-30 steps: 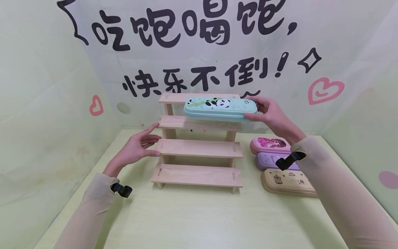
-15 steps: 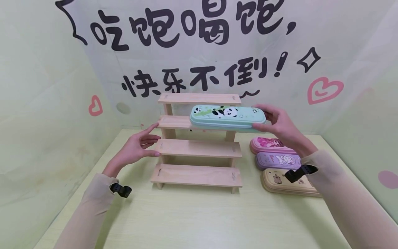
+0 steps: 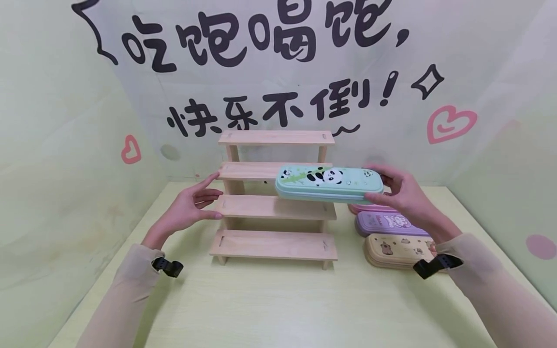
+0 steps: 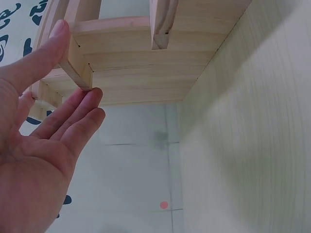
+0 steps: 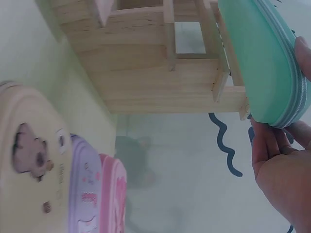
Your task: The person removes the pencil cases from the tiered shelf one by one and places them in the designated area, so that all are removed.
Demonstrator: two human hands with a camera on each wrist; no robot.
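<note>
My right hand (image 3: 404,193) grips the right end of a mint-green pencil case (image 3: 328,183) with a panda print, thumb in front and fingers behind. The case is in the air, level, in front of the wooden step shelf (image 3: 276,244). Its zipper shows in the right wrist view, where the green pencil case (image 5: 262,63) is at the upper right. My left hand (image 3: 184,208) holds the left end of the shelf's middle boards. In the left wrist view its thumb and fingertips lie on opposite sides of a wooden board end (image 4: 77,70).
On the table (image 3: 261,304), right of the shelf, lie a beige pencil case (image 3: 396,250), a purple pencil case (image 3: 387,224) and a mostly covered pink pencil case (image 3: 357,209). A printed backdrop (image 3: 261,72) stands behind, with side walls left and right.
My right hand has carried the green pencil case down and to the right, from near the top board to lower in front of the shelf. My left hand stays at the shelf.
</note>
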